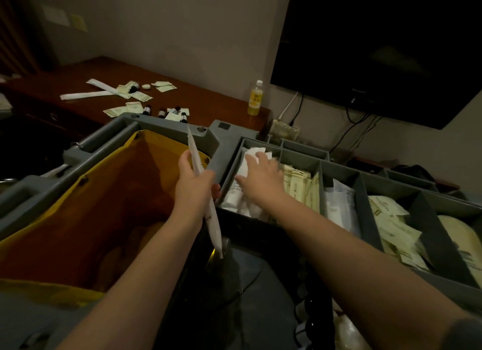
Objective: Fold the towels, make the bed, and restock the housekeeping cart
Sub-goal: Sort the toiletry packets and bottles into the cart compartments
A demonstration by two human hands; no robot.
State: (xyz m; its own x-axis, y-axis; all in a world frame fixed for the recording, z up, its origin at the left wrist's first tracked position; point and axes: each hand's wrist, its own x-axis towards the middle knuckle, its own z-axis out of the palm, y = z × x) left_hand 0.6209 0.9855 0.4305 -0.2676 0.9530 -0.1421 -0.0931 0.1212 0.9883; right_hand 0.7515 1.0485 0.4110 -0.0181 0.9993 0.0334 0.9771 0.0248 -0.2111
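Housekeeping cart [216, 141] stands against the dark wooden tabletop [208, 99], its yellow bag [78, 193] on the left and its divided grey tray [362, 193] on the right. The left hand [194, 182] grips a long white wrapped strip [215, 227] beside the bag's rim. The right hand [260, 177] rests with its fingers spread on white packets [236, 198] in the tray's leftmost compartment.

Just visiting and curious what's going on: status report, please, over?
Left hand grips long white paper-wrapped packet. Right hand rests on white sachets, left compartment of grey plastic cart tray. Nothing blocking either hand.
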